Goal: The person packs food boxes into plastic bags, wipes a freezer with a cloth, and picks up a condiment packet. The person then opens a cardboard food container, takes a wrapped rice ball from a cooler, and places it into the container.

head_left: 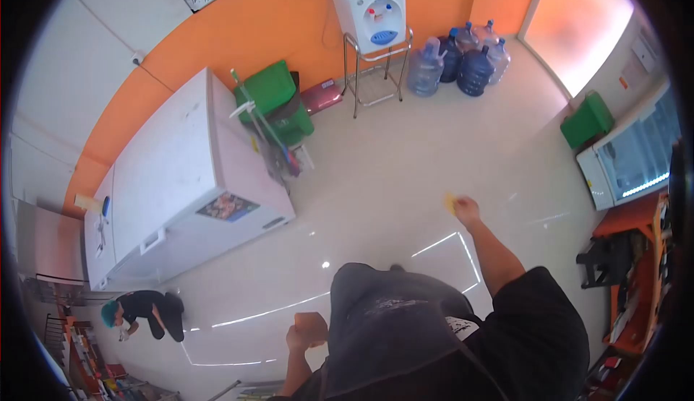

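Head camera view shows me two hands, and each one has one thing. My left hand (pixel 295 337) has its fingers closed on one brown thing (pixel 311 328), low down and just beside the dark apron (pixel 394 321). My right hand (pixel 468 210) reaches out over the shiny floor (pixel 376 177) and pinches one small yellow thing (pixel 450 202). It is blurry, so I cannot tell what it is.

I count six big water bottles (pixel 475 72) on the floor, close together. Near them, one white water cooler (pixel 370 14) sits on one metal stand (pixel 375 83). I see two green bins (pixel 268 89), one by the big white freezer (pixel 170 162) and one far to the right. One other person (pixel 150 315) in a blue-green cap is down low at the left.
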Available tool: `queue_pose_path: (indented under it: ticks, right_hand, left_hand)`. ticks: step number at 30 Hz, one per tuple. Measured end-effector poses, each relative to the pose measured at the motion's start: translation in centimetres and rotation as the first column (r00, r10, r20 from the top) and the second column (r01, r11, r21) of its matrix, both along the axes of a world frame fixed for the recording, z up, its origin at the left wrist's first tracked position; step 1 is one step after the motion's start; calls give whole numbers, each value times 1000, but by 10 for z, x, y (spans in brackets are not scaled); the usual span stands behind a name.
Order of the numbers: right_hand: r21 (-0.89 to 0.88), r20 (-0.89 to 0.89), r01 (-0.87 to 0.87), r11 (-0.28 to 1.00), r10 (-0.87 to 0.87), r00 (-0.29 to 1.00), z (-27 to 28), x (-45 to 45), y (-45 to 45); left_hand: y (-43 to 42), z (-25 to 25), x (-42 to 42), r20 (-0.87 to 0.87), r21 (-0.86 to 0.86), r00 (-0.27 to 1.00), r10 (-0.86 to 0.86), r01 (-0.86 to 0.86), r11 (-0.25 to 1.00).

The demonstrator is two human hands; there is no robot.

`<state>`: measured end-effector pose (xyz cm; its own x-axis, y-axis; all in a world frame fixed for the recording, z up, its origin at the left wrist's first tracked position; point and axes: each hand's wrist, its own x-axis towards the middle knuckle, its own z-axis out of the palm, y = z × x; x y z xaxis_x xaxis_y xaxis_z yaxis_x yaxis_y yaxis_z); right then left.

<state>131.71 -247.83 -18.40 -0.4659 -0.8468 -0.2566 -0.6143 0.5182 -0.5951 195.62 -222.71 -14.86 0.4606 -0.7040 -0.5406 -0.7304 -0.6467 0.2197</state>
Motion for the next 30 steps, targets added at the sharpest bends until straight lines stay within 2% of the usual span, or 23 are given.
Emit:
queue_pose_path:
  ticks: [1,3,4,5,6,7,9,11,12,13,15,16,17,18,21,22,23,25,26,27,28,29,30]
  right_hand:
    - [-67,114,-14,998,21,993,24,18,-68]
    - [-175,192,-84,981,118,974,68,52,-189]
    - [-200,233,-102,974,149,961,88,70,-234]
    - [-258,209,-128,958,184,960,88,82,-278]
    - [-307,186,-153,939,217,958,83,93,-313]
    - [-295,234,-121,948,194,953,68,105,-344]
    - [-248,323,-65,966,146,935,35,120,-393]
    - [-22,381,88,996,-73,922,21,145,-415]
    - [84,394,168,982,-187,900,18,153,-428]
    - [118,410,193,974,-225,884,16,153,-440]
    - [194,450,238,952,-302,841,2,154,-461]
    - [189,415,191,963,-254,874,-4,149,-475]
    - [188,383,132,973,-196,903,-10,139,-488]
    - [167,448,152,974,-212,868,-19,132,-500]
    - [241,374,71,968,-160,913,-48,107,-560]
    - [221,177,-128,967,89,980,-70,99,-587]
    - [260,-44,-279,924,300,953,-93,78,-605]
    - [539,-104,-346,768,468,877,-110,56,-649]
    - [569,-122,-346,746,493,862,-100,52,-671]
    - [555,-117,-236,798,356,927,-92,49,-693]
    - [456,-145,-226,861,323,935,-79,54,-717]
    - [403,-184,-297,866,394,900,-93,54,-739]
    - [258,-70,-250,933,276,959,-61,62,-755]
  left_hand:
    - [-26,-4,-2,9,-3,1000,14,-14,1000]
    - [-93,18,-16,60,-156,972,227,-216,964]
    - [-130,21,-16,75,-229,945,318,-294,928]
    - [-164,6,-2,37,-319,873,487,-451,834]
    - [-192,-7,20,-10,-392,771,637,-589,707]
    - [-224,-22,49,-319,-435,699,640,-708,556]
    - [-284,-49,97,-816,-298,381,435,-922,247]
    - [-377,2,106,-892,-101,201,405,-962,255]
    - [-412,-9,141,-901,59,-3,433,-991,116]
    - [-445,-17,168,-877,215,-206,434,-976,-28]
    - [-515,7,172,-909,47,18,417,-988,146]
    - [-553,26,171,-909,-44,132,395,-974,224]
    - [-578,32,174,-877,-93,193,440,-966,239]
    - [-589,32,177,-817,-106,209,538,-970,217]
    - [-589,27,173,-658,-74,128,742,-992,105]
    - [-586,24,171,-622,-62,113,775,-993,96]
    - [-584,18,167,-592,-46,108,799,-994,100]
    - [-584,23,160,-528,-13,109,842,-993,120]
    - [-594,26,155,-497,6,123,859,-989,145]
    - [-600,29,149,-464,20,141,875,-985,170]
    - [-614,29,145,-446,38,153,882,-981,190]
    - [-626,27,141,-441,59,161,883,-976,208]
    - [-637,24,139,-439,78,168,883,-972,224]
